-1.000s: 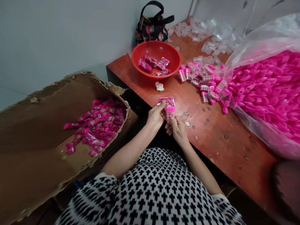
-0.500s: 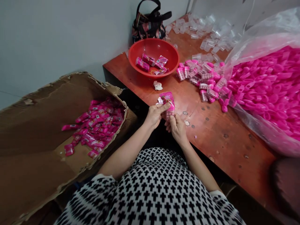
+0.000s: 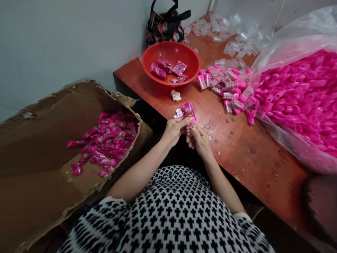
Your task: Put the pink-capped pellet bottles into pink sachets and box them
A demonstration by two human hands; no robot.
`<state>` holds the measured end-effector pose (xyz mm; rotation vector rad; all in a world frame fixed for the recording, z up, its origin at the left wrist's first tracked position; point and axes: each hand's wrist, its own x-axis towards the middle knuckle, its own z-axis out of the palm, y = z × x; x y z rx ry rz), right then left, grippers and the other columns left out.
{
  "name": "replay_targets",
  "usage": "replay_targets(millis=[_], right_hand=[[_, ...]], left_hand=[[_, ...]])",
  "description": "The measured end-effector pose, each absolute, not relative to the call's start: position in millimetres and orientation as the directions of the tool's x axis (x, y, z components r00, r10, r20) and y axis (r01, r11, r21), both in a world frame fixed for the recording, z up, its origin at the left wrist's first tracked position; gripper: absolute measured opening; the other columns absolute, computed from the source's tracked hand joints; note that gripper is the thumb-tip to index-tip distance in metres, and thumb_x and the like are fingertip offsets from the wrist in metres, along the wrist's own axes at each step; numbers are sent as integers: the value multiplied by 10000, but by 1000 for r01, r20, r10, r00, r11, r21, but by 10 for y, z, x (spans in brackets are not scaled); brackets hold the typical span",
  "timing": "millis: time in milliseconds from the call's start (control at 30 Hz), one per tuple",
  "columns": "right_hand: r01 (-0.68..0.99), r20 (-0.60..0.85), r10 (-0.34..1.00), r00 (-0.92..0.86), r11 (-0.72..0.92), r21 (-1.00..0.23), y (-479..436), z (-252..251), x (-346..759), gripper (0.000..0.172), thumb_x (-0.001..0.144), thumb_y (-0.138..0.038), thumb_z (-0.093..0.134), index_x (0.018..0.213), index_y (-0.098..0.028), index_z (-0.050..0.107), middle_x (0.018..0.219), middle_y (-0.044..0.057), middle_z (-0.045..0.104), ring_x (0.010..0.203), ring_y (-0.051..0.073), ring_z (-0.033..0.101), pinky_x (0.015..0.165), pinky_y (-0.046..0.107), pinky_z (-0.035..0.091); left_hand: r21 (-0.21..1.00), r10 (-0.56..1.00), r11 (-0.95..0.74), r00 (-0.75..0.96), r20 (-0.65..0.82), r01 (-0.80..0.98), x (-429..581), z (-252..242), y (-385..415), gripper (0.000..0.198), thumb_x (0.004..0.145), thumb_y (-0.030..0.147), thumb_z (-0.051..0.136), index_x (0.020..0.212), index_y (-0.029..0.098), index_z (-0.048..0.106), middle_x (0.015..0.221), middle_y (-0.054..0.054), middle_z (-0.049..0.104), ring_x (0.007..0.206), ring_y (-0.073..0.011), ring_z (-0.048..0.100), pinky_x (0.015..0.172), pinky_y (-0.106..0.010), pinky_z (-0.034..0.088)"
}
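Printed wrapper [image 3: 187, 107], bunched low above the left thumb one second earlier, now extends upward and shows its patterned face, and the left thumb has shifted across its base. Below it lies the bead-filled container [image 3: 188, 130], held between both hands at the near edge of the red-brown table [image 3: 234, 151]; how far the wrapper covers it cannot be told. The left hand [image 3: 173, 130] is closed on the pair, thumb flat on the front, the other fingers largely hidden behind. The right hand [image 3: 202, 141] pinches the container's lower right side, its thumb nearly against the fingers, which are curled beneath and partly hidden. Beyond the hands are a white crumpled scrap [image 3: 175, 95] and a red bowl [image 3: 191, 58] holding several pink packets [image 3: 158, 71]. Farther right, filled containers [image 3: 231, 85] form a loose heap beside a transparent bag [image 3: 286, 33] of pink plastic pieces [image 3: 300, 102]; clear cups [image 3: 231, 48] lie scattered behind. At left, a cardboard carton [image 3: 31, 175] contains a pile of pink wrapped pieces [image 3: 110, 135].
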<state>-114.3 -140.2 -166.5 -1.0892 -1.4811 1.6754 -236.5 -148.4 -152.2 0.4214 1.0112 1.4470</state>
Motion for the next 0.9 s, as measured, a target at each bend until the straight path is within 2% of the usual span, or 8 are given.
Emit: replay_targets(millis=[100, 300, 433, 500, 567, 767, 833, 900], right_hand=[[131, -97, 906, -413, -46, -990, -1405, -1670, -1148, 327, 831, -529, 500, 762, -210, 513, 542, -59, 554, 372, 52, 476, 327, 146, 341], [-120, -261, 831, -491, -362, -924, -1410, -1692, -1219, 380, 825, -567, 469, 779, -194, 520, 477, -71, 517, 290, 55, 398, 261, 166, 287], [-151, -192, 837, -512, -308, -939, -1448, -1705, -1217, 335, 807, -520, 545, 866, -191, 563, 642, -35, 613, 461, 73, 558, 386, 169, 446], [-183, -166, 840, -517, -298, -937, -1456, -1710, -1191, 336, 782, -492, 597, 955, -206, 567, 772, -13, 650, 593, 93, 620, 489, 199, 520], [-214, -164, 849, -503, -305, -928, -1442, -1715, -1172, 357, 752, -474, 641, 985, -218, 555, 810, -9, 661, 642, 107, 639, 545, 229, 550], [-271, -183, 885, -428, -319, -908, -1349, -1659, -1306, 367, 680, -468, 712, 819, -218, 481, 592, -66, 619, 497, 102, 616, 498, 227, 543], [-269, -178, 866, -467, -330, -905, -1336, -1608, -1362, 369, 675, -453, 721, 826, -215, 483, 617, -63, 641, 495, 97, 621, 494, 217, 539], [-253, -162, 846, -508, -327, -910, -1324, -1560, -1375, 366, 686, -457, 711, 850, -212, 494, 664, -47, 670, 520, 100, 636, 498, 214, 538]], left_hand=[[753, 936, 144, -158, -314, -642, -2356, -1510, -1508, 330, 597, 387, 778, 596, 94, 627, 527, -43, 589, 413, -104, 509, 389, -229, 404], [745, 935, 153, -149, -321, -649, -2338, -1552, -1595, 274, 590, 318, 793, 605, 85, 650, 558, -40, 606, 486, -98, 554, 491, -219, 465], [744, 924, 157, -169, -342, -649, -2428, -1559, -1610, 283, 601, 327, 789, 606, 89, 635, 542, -35, 598, 434, -85, 521, 433, -206, 418], [731, 913, 115, -219, -345, -673, -2471, -1549, -1613, 278, 592, 317, 797, 630, 90, 641, 608, -54, 638, 497, -95, 565, 491, -211, 451], [714, 907, 100, -232, -352, -693, -2471, -1540, -1626, 273, 577, 300, 807, 626, 91, 638, 654, -69, 658, 558, -110, 595, 551, -229, 478], [689, 920, 104, -194, -340, -717, -2338, -1496, -1730, 255, 567, 258, 816, 586, 84, 630, 558, -16, 585, 492, -67, 511, 484, -206, 422], [695, 908, 54, -253, -332, -717, -2402, -1438, -1803, 245, 585, 276, 808, 620, 99, 642, 613, -33, 627, 549, -95, 570, 535, -220, 464], [714, 862, -72, -403, -307, -696, -2555, -1361, -1890, 272, 633, 374, 771, 700, 133, 666, 755, -65, 693, 700, -148, 649, 656, -257, 518]])
